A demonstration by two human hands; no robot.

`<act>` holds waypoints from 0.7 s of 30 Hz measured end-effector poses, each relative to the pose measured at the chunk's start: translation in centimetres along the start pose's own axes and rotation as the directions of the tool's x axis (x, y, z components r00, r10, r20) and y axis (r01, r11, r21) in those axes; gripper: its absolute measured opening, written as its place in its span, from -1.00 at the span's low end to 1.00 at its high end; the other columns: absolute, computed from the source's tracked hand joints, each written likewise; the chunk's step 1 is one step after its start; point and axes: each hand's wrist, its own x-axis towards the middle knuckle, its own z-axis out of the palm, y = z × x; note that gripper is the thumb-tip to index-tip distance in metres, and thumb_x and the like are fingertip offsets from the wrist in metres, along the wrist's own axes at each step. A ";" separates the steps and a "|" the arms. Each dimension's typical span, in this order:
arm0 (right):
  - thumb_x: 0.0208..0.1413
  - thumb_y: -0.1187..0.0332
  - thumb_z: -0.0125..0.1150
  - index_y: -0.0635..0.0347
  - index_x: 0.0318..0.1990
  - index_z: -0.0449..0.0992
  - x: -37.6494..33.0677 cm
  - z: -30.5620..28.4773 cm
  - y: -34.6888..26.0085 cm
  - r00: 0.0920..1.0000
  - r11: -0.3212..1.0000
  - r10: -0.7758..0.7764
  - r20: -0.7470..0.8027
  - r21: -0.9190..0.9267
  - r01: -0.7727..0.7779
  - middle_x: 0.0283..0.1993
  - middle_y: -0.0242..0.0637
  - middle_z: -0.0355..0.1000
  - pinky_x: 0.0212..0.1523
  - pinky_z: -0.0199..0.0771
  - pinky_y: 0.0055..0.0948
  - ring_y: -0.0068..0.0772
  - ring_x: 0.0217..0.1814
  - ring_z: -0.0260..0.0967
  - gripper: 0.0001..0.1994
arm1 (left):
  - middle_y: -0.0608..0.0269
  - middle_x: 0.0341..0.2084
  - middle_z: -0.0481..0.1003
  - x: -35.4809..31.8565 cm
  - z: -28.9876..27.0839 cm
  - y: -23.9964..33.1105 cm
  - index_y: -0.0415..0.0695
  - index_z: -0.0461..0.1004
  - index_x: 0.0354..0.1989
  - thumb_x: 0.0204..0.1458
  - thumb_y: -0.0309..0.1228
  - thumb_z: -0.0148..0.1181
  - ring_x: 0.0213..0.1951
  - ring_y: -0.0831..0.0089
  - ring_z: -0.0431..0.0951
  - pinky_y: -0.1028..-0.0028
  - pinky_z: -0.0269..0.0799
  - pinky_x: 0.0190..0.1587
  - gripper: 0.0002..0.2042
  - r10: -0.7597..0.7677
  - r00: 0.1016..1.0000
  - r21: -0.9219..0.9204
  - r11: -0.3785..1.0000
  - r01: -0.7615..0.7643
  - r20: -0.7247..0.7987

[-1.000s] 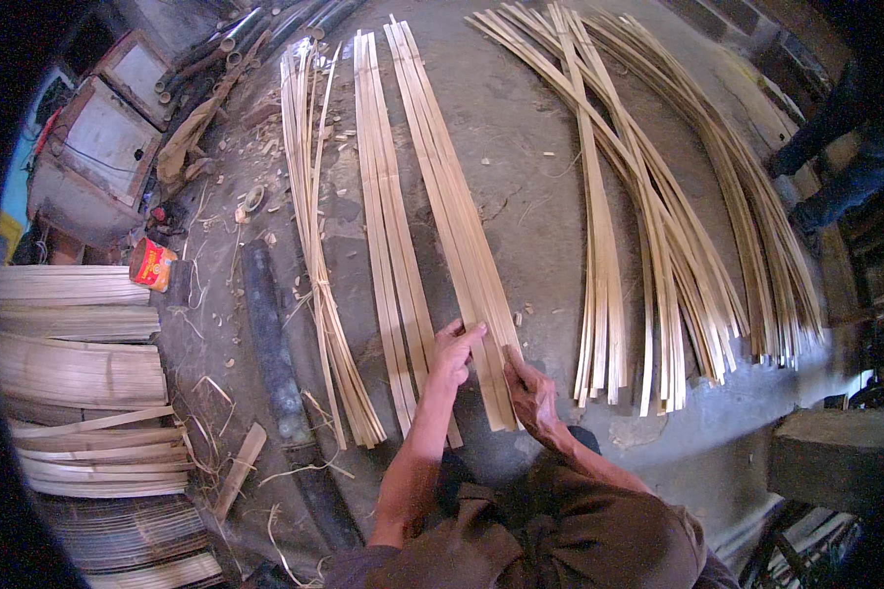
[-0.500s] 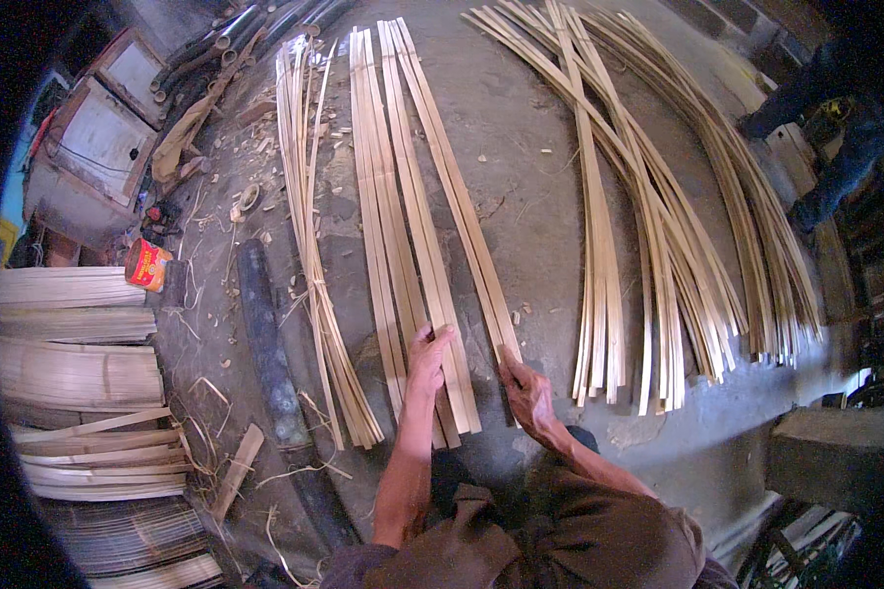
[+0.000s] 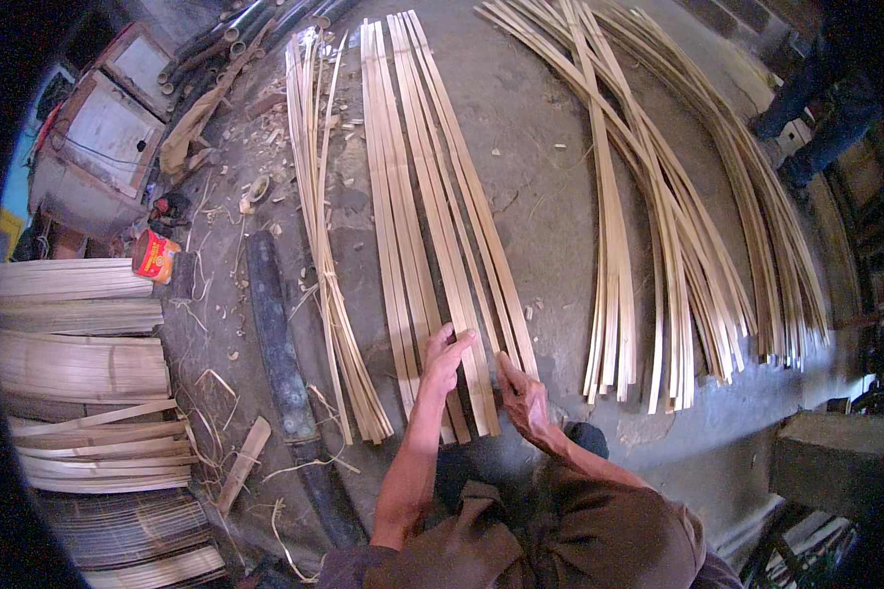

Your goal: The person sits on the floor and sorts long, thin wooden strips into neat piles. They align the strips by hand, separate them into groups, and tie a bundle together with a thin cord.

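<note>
Long pale bamboo strips (image 3: 403, 236) lie side by side in front of me, their near ends close to my knees. My left hand (image 3: 444, 365) rests over the middle strips, with thumb and index finger apart and the index finger stretched to the right. To its right, my right hand (image 3: 525, 401) has its fingers closed on the near part of a bamboo strip (image 3: 489, 319) in the right-hand group. Its fingertips partly hide that strip's end. A thinner bundle of strips (image 3: 329, 294), gathered near its middle, lies to the left.
More strip bundles (image 3: 673, 255) spread out crosswise at right. On the left are a dark pole (image 3: 275, 334), stacked slat bundles (image 3: 79, 368), a red and orange container (image 3: 155, 257) and a pale cabinet (image 3: 103, 137). Shavings litter the floor. Another person's legs (image 3: 830, 123) show far right.
The right-hand strips have come leftward against the middle group, narrowing the gap. My right hand has moved slightly closer to my left, whose index finger now reaches further right. The view has shifted slightly.
</note>
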 end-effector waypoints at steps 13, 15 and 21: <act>0.27 0.37 0.04 0.23 0.23 0.31 0.2 -0.3 1.6 0.936 0.983 0.136 0.326 -0.165 -0.085 -0.12 0.23 0.43 -0.13 0.49 -0.32 -0.28 -0.12 0.55 -0.60 | 0.42 -0.62 0.29 0.0 -0.4 -0.3 -0.14 0.28 -0.56 -0.03 -0.35 0.33 -0.53 0.64 0.19 0.45 0.15 -0.51 -0.70 0.096 0.995 0.343 0.936 -0.077 -0.038; 0.27 0.36 0.03 0.21 0.24 0.30 0.6 0.0 1.5 0.941 0.986 0.135 0.311 -0.136 -0.096 -0.13 0.24 0.42 -0.15 0.47 -0.35 -0.39 -0.15 0.52 -0.60 | 0.40 -0.59 0.35 0.4 -0.7 -0.4 -0.15 0.31 -0.54 -0.02 -0.35 0.33 -0.52 0.63 0.24 0.46 0.19 -0.49 -0.72 0.076 0.997 0.298 0.952 -0.071 -0.006; 0.29 0.33 0.02 0.21 0.26 0.29 0.3 0.6 3.7 0.970 1.000 0.031 0.241 -0.012 -0.029 -0.13 0.25 0.41 -0.15 0.46 -0.31 -0.38 -0.19 0.50 -0.59 | 0.35 -0.48 0.48 -1.0 0.8 0.8 -0.18 0.41 -0.46 -0.01 -0.35 0.33 -0.43 0.61 0.39 0.55 0.30 -0.37 -0.78 0.024 0.998 0.189 0.982 -0.013 -0.055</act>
